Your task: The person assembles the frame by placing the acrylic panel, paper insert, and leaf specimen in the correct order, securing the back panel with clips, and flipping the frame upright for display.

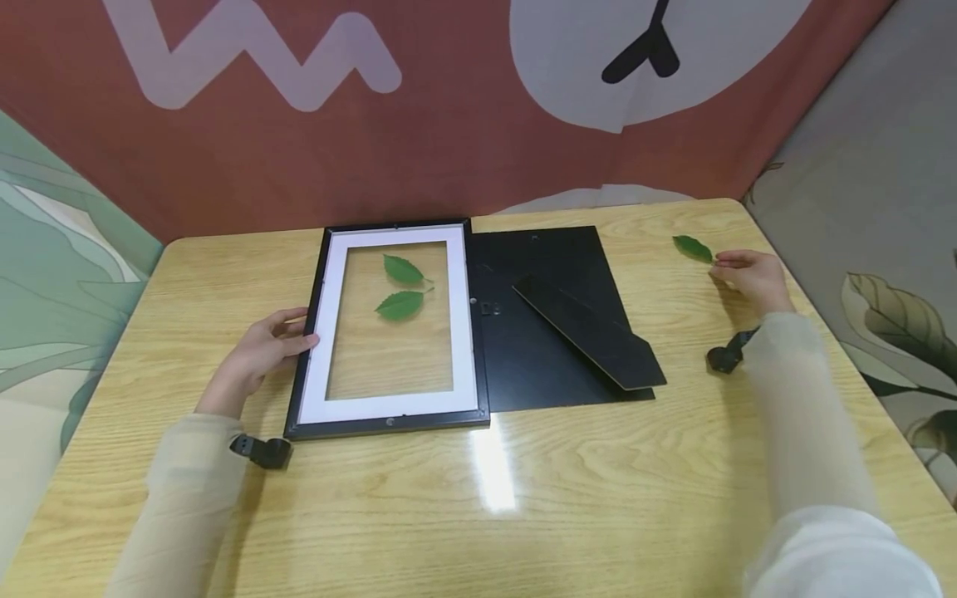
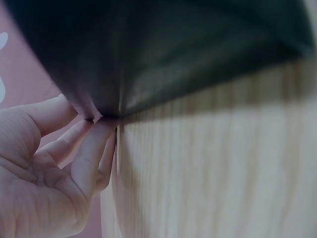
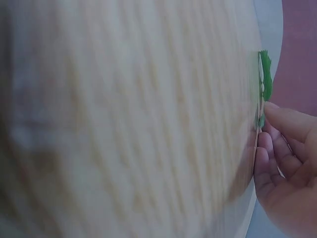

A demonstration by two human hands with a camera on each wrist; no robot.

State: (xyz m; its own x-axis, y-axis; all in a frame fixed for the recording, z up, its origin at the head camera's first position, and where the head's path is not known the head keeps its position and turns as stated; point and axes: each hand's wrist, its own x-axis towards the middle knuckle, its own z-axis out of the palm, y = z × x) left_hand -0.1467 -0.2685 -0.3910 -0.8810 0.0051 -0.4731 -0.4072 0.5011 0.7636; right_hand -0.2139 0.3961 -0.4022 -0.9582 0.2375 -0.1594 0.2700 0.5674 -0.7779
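wide way along the near desk (image 1: 598, 490); picture frame (image 1: 439, 422) and backing board (image 1: 553, 382) block the middle.
bare wood lies between the left sleeve (image 1: 198, 482) and right sleeve (image 1: 807, 415). the picture frame meets the backing board without a gap, so the way past is over or round; the stand leg (image 1: 591, 332) slants across the backing board, its near end just past the right edge. a lane runs between backing board and right grip (image 1: 751, 278), the leaf (image 1: 691, 248) at its far end, a wrist camera (image 1: 723, 359) jutting in. the left grip (image 1: 257, 353) takes up the frame's left side; hanging cloth (image 1: 374, 166) closes the back.
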